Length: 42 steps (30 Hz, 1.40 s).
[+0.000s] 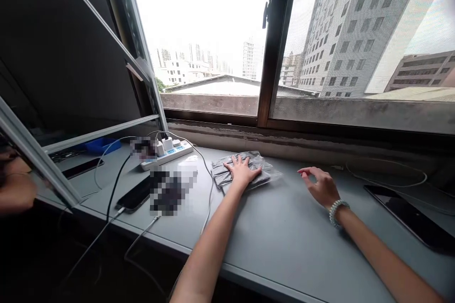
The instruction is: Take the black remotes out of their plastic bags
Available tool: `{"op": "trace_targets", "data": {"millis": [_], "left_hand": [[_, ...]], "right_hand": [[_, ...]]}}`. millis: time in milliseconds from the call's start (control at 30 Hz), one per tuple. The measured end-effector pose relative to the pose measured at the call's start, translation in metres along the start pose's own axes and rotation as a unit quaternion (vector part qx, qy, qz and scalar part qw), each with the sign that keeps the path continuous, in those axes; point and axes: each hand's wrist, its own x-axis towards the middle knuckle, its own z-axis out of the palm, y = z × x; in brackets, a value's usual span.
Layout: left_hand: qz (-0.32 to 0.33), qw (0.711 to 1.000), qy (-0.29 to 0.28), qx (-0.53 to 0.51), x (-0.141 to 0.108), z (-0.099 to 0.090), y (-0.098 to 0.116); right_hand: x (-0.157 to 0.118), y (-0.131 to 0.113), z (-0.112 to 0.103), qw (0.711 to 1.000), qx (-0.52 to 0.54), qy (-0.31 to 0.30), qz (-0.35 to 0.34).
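My left hand [241,170] lies with its fingers spread on a grey folded item in a clear plastic bag [263,177], pressing it to the table. The bag's loose clear end sticks out to the right. To the right of the bag, my right hand [322,187] hovers over the table with its fingers loosely curved and the thumb close to the fingertips. I see nothing held in it, and it does not touch the bag. A beaded bracelet [337,213] circles the right wrist.
Left of the bag are a phone [137,194] on a cable, a blurred patch and a white power strip [168,154] with plugs. A dark tablet-like device [408,218] lies at the right. Metal shelf posts [35,156] rise at the left, near another person's arm [16,184]. Windows stand behind.
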Motion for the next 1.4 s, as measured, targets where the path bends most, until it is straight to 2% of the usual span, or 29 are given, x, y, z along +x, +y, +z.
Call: {"op": "trace_targets", "data": {"millis": [133, 233, 333, 400, 667, 767, 867, 1033, 1167, 1233, 1400], "left_hand": [[-0.043, 0.999, 0.016, 0.013, 0.008, -0.008, -0.016], [-0.077, 0.995, 0.039, 0.039, 0.011, -0.014, -0.016], [-0.057, 0.993, 0.081, 0.063, 0.005, -0.017, -0.005], [-0.044, 0.993, 0.087, 0.064, -0.004, -0.015, 0.007], [-0.068, 0.992, 0.003, 0.105, -0.039, 0.0, 0.047], [-0.073, 0.99, 0.004, 0.117, -0.042, 0.0, 0.056], [-0.021, 0.991, 0.036, 0.126, -0.044, 0.003, 0.059], [0.145, 0.987, 0.055, 0.053, -0.052, 0.018, 0.065], [0.248, 0.967, 0.061, 0.021, -0.058, 0.032, 0.074], [0.258, 0.964, 0.066, 0.021, -0.059, 0.037, 0.077], [0.216, 0.974, 0.068, 0.009, -0.053, 0.036, 0.072]], "right_hand": [[0.0, 0.0, 0.0, 1.0, 0.006, -0.01, -0.004], [0.0, 0.0, -0.001, 1.0, 0.005, -0.004, 0.007], [-0.001, 0.0, -0.001, 1.0, -0.004, -0.002, 0.011], [-0.001, -0.001, -0.001, 1.0, -0.007, -0.007, 0.012], [-0.003, -0.007, 0.0, 0.999, -0.026, -0.023, 0.016], [-0.003, -0.01, -0.002, 0.999, -0.028, -0.03, 0.021], [0.0, -0.009, -0.006, 0.998, -0.024, -0.034, 0.037], [0.008, 0.009, -0.015, 0.994, -0.047, 0.018, 0.094], [0.008, 0.027, -0.018, 0.99, -0.08, -0.009, 0.112], [0.006, 0.032, -0.016, 0.988, -0.087, -0.033, 0.119], [0.004, 0.033, -0.012, 0.981, -0.072, -0.097, 0.154]]}}
